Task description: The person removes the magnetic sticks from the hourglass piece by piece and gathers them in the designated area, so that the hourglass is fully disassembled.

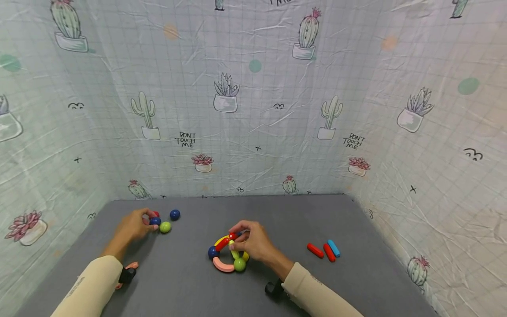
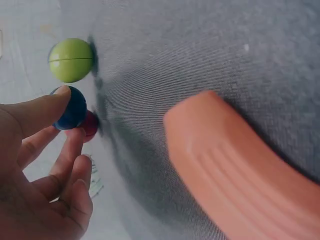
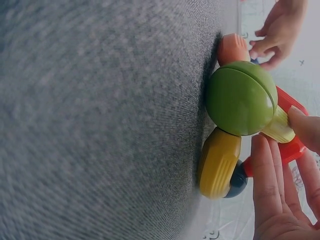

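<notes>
At the back left, my left hand [image 1: 134, 226] pinches a blue ball [image 2: 74, 107] between thumb and fingers. Beside that ball are a lime-green ball [image 1: 165, 227] and a partly hidden red ball [image 2: 90, 126]. In the middle stands a construction of rods and balls, with a blue ball [image 1: 213, 252], a pink curved rod [image 1: 223, 265] and a green ball [image 3: 242, 98] around its base. My right hand [image 1: 256, 242] holds its top, thumb and fingers on a light-green rod [image 3: 279, 126]. Red rods [image 1: 222, 244] and a yellow curved rod [image 3: 217, 165] also belong to it.
Another blue ball [image 1: 174, 215] lies right of the left hand's group. An orange curved rod [image 2: 215, 150] lies beneath the left wrist. Two red rods [image 1: 315, 250] and a light-blue rod [image 1: 334, 248] lie at the right. Cactus-printed cloth [image 1: 257, 132] walls the grey table.
</notes>
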